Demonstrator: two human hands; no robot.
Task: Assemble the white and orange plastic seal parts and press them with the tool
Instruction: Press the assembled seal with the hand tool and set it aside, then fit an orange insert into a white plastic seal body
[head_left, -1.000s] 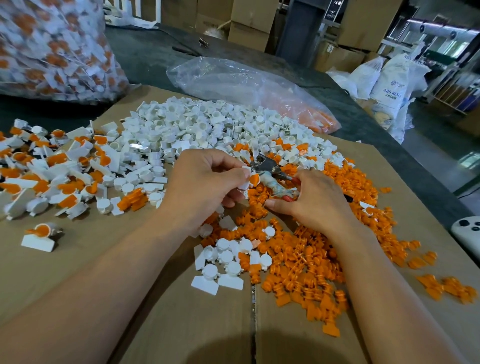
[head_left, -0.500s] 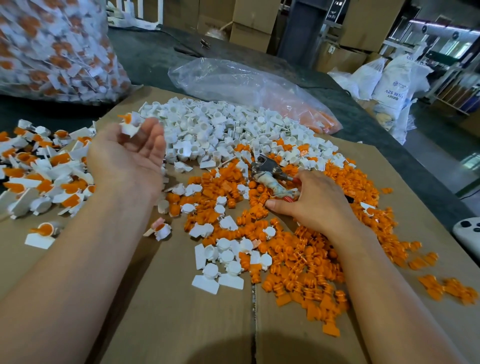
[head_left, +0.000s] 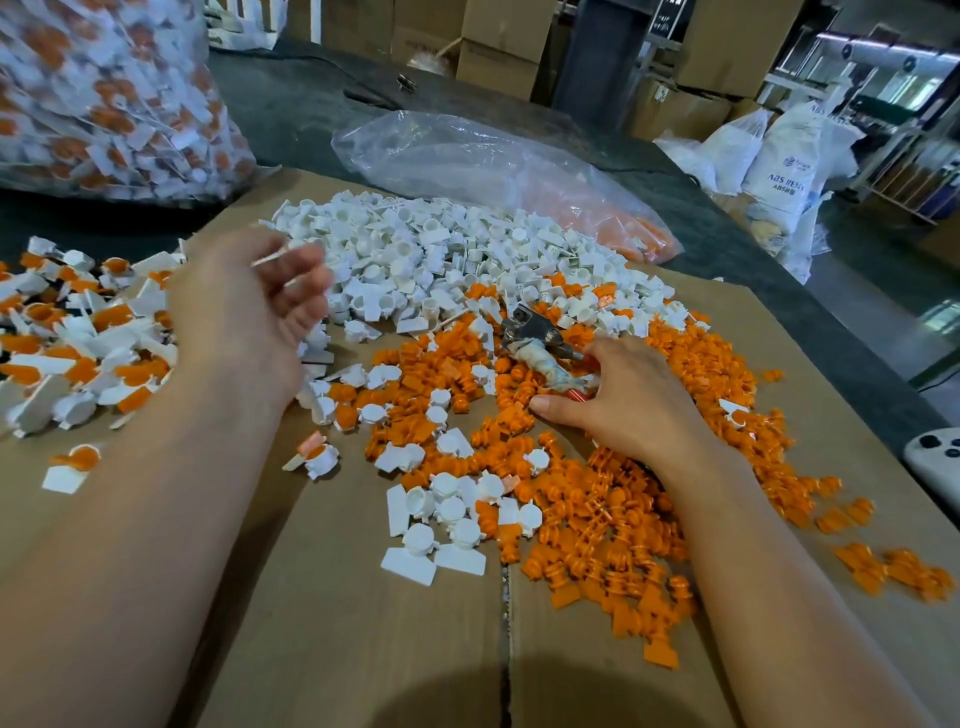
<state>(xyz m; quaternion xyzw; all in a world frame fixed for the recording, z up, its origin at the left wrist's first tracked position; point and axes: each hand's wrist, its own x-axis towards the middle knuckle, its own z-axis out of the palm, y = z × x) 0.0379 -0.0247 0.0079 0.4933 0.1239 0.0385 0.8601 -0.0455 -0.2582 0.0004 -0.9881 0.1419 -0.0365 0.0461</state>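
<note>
Loose white seal bodies (head_left: 441, 244) are heaped at the back of the cardboard sheet (head_left: 363, 623). Orange inserts (head_left: 597, 519) spread across its middle and right. Assembled white-and-orange seals (head_left: 78, 353) lie in a pile at the left. My left hand (head_left: 244, 317) hovers palm up between that pile and the white heap; its fingers are blurred and loosely curled, with nothing plainly in them. My right hand (head_left: 628, 410) rests on the orange inserts and grips the handles of the metal pressing tool (head_left: 535, 338), whose jaws point toward the white heap.
A large clear bag of assembled seals (head_left: 104, 98) stands at the back left. A mostly flat plastic bag (head_left: 467, 161) with some orange parts lies behind the white heap. A white controller (head_left: 935, 462) sits at the right edge. Cardboard boxes and white sacks stand beyond the table.
My left hand left the tool's jaws with an assembled seal, swung left toward the assembled pile, and now shows no seal. My right hand and the tool have stayed put.
</note>
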